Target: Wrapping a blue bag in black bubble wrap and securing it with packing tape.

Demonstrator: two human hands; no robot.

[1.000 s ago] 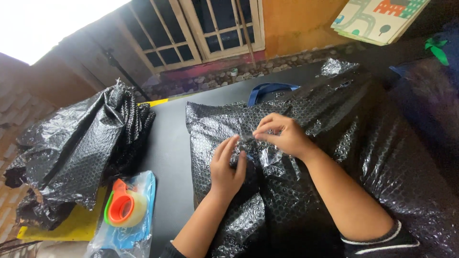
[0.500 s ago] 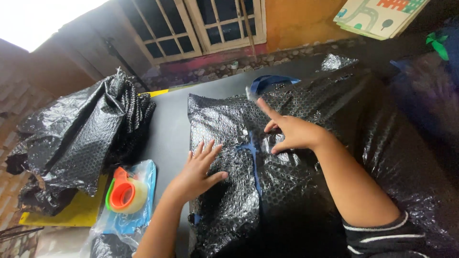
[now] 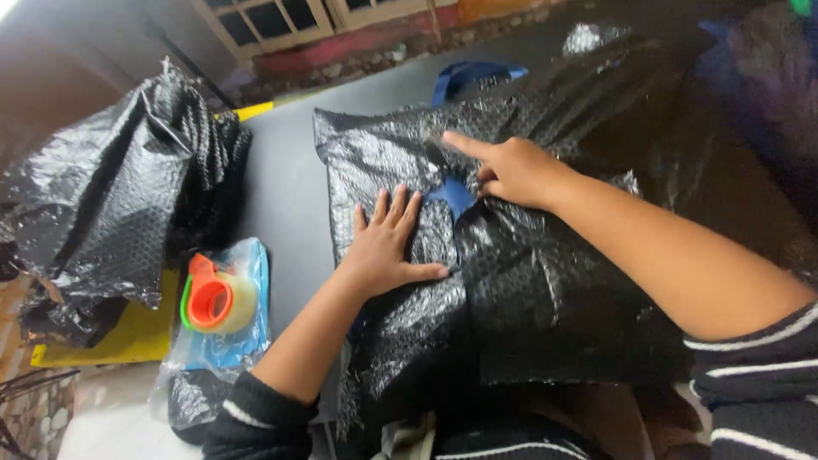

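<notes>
A parcel wrapped in black bubble wrap (image 3: 511, 290) lies on the dark table (image 3: 285, 187) in front of me. My left hand (image 3: 385, 243) lies flat on its left flap, fingers spread. My right hand (image 3: 503, 166) rests higher up on the seam, index finger stretched out and pressing on the wrap. Between the two hands a bit of blue (image 3: 452, 194) shows through the gap in the wrap. Neither hand grips anything.
A crumpled heap of black bubble wrap (image 3: 111, 196) sits at the left on a yellow sheet (image 3: 128, 341). An orange and green tape dispenser (image 3: 213, 300) lies on a blue plastic bag (image 3: 230, 341). A blue strap (image 3: 469, 75) lies beyond the parcel. A window frame is at the back.
My hands went from pinching clear tape above the parcel to pressing flat on the wrap. The view has tilted downward and closer to the parcel.
</notes>
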